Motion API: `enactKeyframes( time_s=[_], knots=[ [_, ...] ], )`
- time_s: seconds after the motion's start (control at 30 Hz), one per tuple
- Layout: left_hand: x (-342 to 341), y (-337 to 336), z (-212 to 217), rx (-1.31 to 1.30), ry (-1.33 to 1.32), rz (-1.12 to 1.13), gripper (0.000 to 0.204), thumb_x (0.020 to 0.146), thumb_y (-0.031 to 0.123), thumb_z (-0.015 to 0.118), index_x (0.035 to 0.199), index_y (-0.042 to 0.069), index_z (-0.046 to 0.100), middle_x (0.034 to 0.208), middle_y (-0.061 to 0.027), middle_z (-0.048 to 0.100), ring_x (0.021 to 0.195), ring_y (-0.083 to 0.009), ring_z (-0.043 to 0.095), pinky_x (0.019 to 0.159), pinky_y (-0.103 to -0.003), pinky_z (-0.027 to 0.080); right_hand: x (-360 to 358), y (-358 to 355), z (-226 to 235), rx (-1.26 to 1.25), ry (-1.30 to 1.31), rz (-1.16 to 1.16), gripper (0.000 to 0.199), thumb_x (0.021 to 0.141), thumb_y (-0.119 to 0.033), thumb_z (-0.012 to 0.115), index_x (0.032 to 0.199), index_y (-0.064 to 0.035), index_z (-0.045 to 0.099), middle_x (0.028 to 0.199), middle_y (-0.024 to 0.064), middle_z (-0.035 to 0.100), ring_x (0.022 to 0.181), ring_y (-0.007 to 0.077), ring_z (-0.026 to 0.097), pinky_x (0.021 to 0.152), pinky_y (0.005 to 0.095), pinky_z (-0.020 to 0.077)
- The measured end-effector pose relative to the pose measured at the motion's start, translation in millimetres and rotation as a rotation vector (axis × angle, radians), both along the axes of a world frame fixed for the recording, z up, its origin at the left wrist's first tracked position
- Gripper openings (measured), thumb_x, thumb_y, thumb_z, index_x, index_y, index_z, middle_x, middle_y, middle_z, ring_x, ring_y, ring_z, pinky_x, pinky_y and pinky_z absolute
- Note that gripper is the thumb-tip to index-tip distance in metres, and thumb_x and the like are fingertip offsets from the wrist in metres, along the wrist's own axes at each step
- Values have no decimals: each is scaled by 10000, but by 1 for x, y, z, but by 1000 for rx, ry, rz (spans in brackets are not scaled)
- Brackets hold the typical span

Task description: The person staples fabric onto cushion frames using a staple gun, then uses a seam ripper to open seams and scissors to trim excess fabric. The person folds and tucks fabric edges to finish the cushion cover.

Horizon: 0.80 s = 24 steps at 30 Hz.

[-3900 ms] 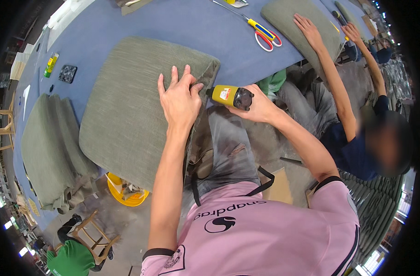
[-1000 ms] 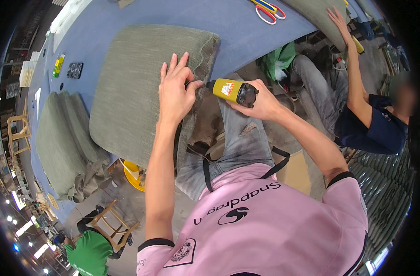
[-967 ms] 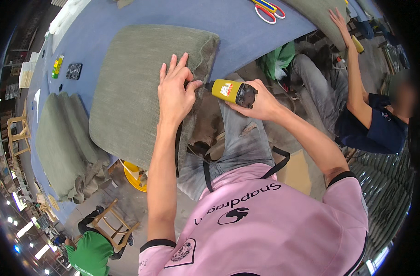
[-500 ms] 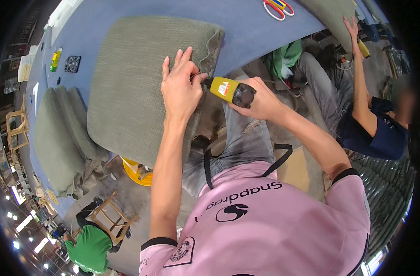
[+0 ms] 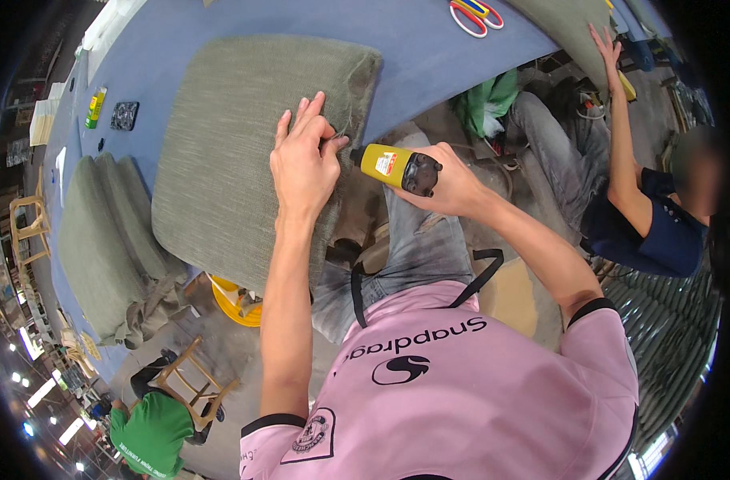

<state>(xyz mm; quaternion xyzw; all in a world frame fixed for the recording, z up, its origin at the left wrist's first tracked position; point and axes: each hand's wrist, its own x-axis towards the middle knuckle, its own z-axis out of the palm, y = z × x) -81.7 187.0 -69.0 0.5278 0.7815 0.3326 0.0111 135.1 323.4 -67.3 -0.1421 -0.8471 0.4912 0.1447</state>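
A grey-green fabric-covered cushion point(image 5: 229, 152) lies on the blue tabletop, its right and near edges reaching past the table. My left hand point(image 5: 305, 164) rests on it near the right edge. Thumb and forefinger pinch the folded fabric there, while the other fingers stretch out over the cushion. In my right hand point(image 5: 445, 180) is a yellow-and-black staple gun point(image 5: 387, 166), its nose against the cushion's edge close to my left thumb. My right fingers are wrapped round its handle, mostly hidden beneath the body.
More grey-green cushions point(image 5: 101, 240) stand at the left. Scissors point(image 5: 477, 16), a dark box point(image 5: 125, 115) and a green-yellow tube point(image 5: 95, 108) lie on the blue table point(image 5: 429, 72). A yellow container point(image 5: 235, 302) sits below. A co-worker point(image 5: 645, 216) is at the right, another person point(image 5: 153, 432) lower left.
The whole view has shifted slightly. Both hands and the staple gun sit a little nearer to me along the cushion's edge, with the same grips.
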Motion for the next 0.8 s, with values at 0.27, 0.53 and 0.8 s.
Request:
enactKeyframes(
  time_s=[0.27, 0.53, 0.8],
  knots=[
    [0, 7, -6, 64, 38, 32, 190, 884, 101, 824, 893, 17, 654, 1462, -174, 708, 1403, -367, 645, 1228, -521, 458, -10, 0, -4, 122, -106, -51, 287, 822, -212, 857, 904, 31, 726, 846, 248, 734, 827, 472, 703, 773, 486, 563],
    [-9, -24, 11, -78, 37, -132, 253, 864, 143, 851, 906, 30, 629, 1661, -208, 527, 1610, -487, 348, 1321, -602, 283, 1, -18, -8, 78, -54, -94, 318, 834, -230, 863, 1028, 6, 773, 858, 222, 759, 810, 443, 716, 790, 480, 576],
    [1, -19, 2, -34, -22, -29, 230, 874, 65, 818, 890, 25, 593, 1598, -146, 610, 1583, -446, 423, 1310, -580, 319, 5, -23, -17, 161, -51, -59, 321, 839, -247, 877, 1058, -28, 788, 983, 185, 767, 996, 427, 691, 936, 498, 542]
  ],
)
